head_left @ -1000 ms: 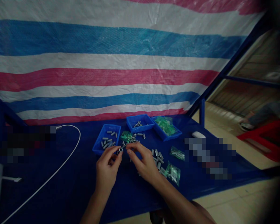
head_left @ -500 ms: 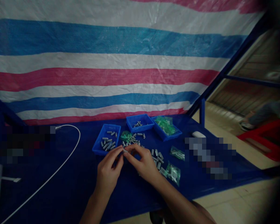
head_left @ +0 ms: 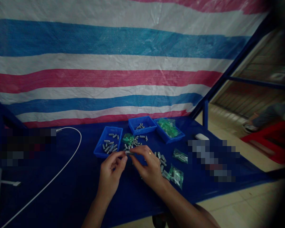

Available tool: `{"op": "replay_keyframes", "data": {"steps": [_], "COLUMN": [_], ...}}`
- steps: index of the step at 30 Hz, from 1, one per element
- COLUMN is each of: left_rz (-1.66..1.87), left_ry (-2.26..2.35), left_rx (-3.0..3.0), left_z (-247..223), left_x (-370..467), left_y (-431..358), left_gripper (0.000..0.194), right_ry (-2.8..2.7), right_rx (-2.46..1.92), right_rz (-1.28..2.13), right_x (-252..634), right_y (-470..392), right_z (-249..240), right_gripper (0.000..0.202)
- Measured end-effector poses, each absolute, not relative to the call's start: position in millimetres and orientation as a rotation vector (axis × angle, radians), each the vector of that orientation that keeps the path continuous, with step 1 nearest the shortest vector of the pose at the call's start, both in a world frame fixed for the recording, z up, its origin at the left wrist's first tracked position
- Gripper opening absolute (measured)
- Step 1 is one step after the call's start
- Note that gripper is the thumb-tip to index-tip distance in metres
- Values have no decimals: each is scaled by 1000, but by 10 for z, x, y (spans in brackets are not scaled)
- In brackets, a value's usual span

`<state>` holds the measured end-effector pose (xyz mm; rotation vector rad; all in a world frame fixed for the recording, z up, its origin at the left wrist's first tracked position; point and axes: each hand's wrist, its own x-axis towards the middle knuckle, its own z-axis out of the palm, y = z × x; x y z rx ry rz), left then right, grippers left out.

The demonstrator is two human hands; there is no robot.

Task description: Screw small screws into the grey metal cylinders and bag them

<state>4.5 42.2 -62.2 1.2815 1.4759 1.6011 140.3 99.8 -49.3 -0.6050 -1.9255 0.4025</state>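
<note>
Between my two hands is a small silvery metal piece (head_left: 129, 152), short and tube-like, lying roughly level. The fingertips of my left hand (head_left: 111, 171) pinch its left end. Thumb and fingers of my right hand (head_left: 148, 164) close on its right end. Just beyond the fingertips lies a loose heap of small metal fittings (head_left: 136, 142) beside a green plastic bag (head_left: 128, 138). More metal cylinders (head_left: 161, 157) lie to the right of my right hand, partly hidden by it.
Blue bins stand behind: a left one (head_left: 96, 151) with metal cylinders, a middle one (head_left: 147, 129) with small fittings, a right one (head_left: 174, 140) with green bags. Filled bags (head_left: 176, 176) lie to the right. A white cable (head_left: 72, 158) curves at left. A person's shoe (head_left: 250, 128) shows beyond the table.
My right hand has turned and its fingers have straightened, so the metal piece shows more clearly. My left fingers have shifted slightly along with it. The bins stay put.
</note>
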Motion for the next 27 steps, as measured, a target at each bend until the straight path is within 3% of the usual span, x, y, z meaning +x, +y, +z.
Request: {"op": "replay_keyframes", "data": {"steps": [8, 16, 27], "left_rz": [1653, 1798, 1614], "left_ry": [1501, 1673, 2278], "left_rx": [1258, 1615, 2111], "left_z": [-638, -636, -683], "left_x": [45, -2, -440], "left_y": [428, 412, 521], "left_gripper": [18, 8, 10], "right_ry": [-2008, -2084, -2127], "right_rx": [-545, -641, -918], "right_rz": [398, 410, 381], "right_x": [1379, 1370, 1493], "right_y": [999, 998, 1216], "right_z": [-520, -520, -528], "right_gripper": [24, 29, 19]}}
